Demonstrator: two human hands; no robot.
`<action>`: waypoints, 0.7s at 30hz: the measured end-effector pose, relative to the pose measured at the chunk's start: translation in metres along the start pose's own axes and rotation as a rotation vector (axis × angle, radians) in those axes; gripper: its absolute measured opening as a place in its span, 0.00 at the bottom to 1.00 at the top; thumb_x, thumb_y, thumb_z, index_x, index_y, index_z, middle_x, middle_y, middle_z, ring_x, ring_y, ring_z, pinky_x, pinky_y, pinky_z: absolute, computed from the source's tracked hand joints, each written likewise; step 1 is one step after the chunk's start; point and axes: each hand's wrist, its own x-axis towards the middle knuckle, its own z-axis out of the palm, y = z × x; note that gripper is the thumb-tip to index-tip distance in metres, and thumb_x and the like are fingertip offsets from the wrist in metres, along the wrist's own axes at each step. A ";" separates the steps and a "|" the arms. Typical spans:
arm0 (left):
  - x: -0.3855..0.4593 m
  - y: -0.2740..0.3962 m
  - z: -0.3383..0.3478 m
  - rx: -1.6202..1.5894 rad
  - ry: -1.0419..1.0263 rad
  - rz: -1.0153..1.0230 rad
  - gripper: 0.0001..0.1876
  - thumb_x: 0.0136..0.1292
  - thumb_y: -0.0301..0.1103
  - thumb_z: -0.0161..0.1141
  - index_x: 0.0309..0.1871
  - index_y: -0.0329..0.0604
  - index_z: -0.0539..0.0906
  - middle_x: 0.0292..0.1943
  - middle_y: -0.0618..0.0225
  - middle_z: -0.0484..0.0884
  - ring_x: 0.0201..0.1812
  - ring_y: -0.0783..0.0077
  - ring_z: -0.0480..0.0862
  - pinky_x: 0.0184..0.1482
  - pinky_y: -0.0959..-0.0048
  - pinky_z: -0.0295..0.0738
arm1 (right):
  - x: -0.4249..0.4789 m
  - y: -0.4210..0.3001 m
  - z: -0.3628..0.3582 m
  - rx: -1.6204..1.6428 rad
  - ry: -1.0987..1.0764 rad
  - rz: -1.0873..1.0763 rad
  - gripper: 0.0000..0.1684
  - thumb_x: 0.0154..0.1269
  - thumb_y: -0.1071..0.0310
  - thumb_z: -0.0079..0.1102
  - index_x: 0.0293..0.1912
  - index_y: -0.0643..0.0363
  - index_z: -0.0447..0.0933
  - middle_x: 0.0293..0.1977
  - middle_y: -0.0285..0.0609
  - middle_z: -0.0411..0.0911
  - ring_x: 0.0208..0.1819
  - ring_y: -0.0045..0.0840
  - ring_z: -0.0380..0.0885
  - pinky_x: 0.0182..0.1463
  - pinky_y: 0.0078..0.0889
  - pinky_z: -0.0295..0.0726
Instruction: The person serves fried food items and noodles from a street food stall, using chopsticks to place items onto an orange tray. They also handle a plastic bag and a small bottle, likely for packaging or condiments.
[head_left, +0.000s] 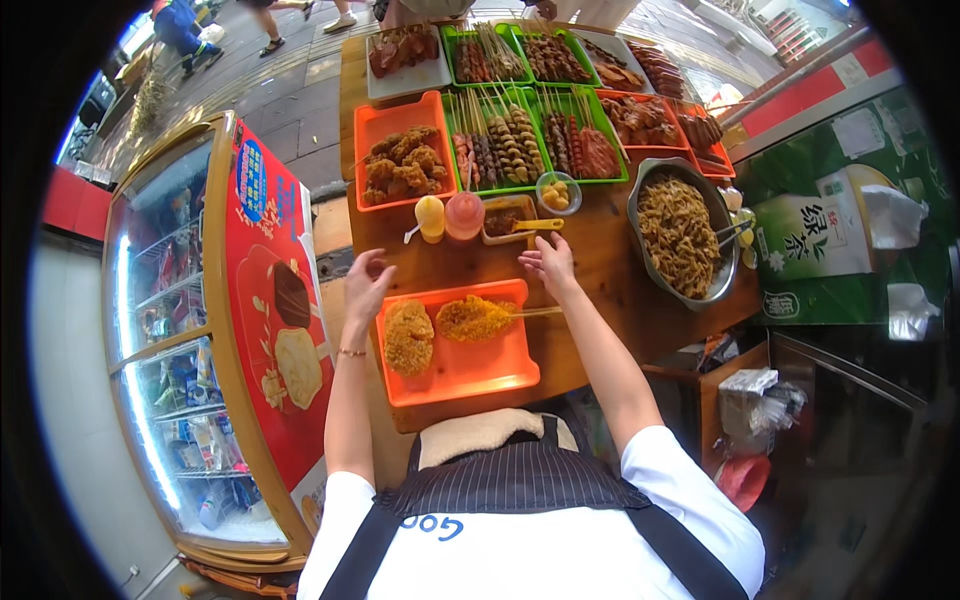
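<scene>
My left hand (367, 285) is raised with fingers apart, holding nothing, by the upper left corner of an orange tray (480, 381). In that tray lie a breaded cutlet (409, 337) and a breaded piece on a skewer (476, 318). Above the tray's right end is my right hand (550, 262), also empty and spread, just below a yellow-handled utensil (538, 224). That utensil rests in a container of dark sauce (501, 222). A pink-red squeeze bottle (464, 216), a yellow sauce bottle (430, 219) and a clear cup of yellow pieces (556, 193) stand alongside.
A metal bowl of noodles (679, 232) stands on the right of the wooden table (600, 300). Green trays of skewers (499, 139) and an orange tray of fried chicken (405, 166) line the back. A glass-door freezer (187, 337) is left; people are beyond the table.
</scene>
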 end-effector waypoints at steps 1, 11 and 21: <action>0.012 0.005 0.005 0.036 -0.061 0.035 0.18 0.57 0.27 0.64 0.51 0.37 0.78 0.35 0.66 0.83 0.36 0.78 0.82 0.40 0.78 0.77 | 0.011 -0.001 0.008 0.082 -0.027 0.068 0.23 0.71 0.61 0.46 0.60 0.59 0.58 0.34 0.50 0.78 0.30 0.30 0.81 0.31 0.26 0.79; 0.064 -0.012 0.074 -0.045 -0.345 -0.080 0.44 0.39 0.25 0.77 0.62 0.43 0.65 0.51 0.68 0.71 0.44 0.73 0.77 0.46 0.75 0.77 | 0.032 0.017 0.025 0.081 -0.036 -0.009 0.14 0.71 0.63 0.43 0.48 0.63 0.67 0.29 0.47 0.79 0.28 0.30 0.83 0.28 0.23 0.81; 0.071 -0.003 0.095 -0.185 -0.372 -0.152 0.38 0.42 0.21 0.74 0.58 0.40 0.66 0.49 0.64 0.77 0.44 0.71 0.82 0.45 0.74 0.80 | 0.014 0.021 0.002 0.142 0.171 -0.078 0.13 0.65 0.74 0.45 0.29 0.75 0.72 0.21 0.52 0.79 0.22 0.34 0.83 0.22 0.27 0.83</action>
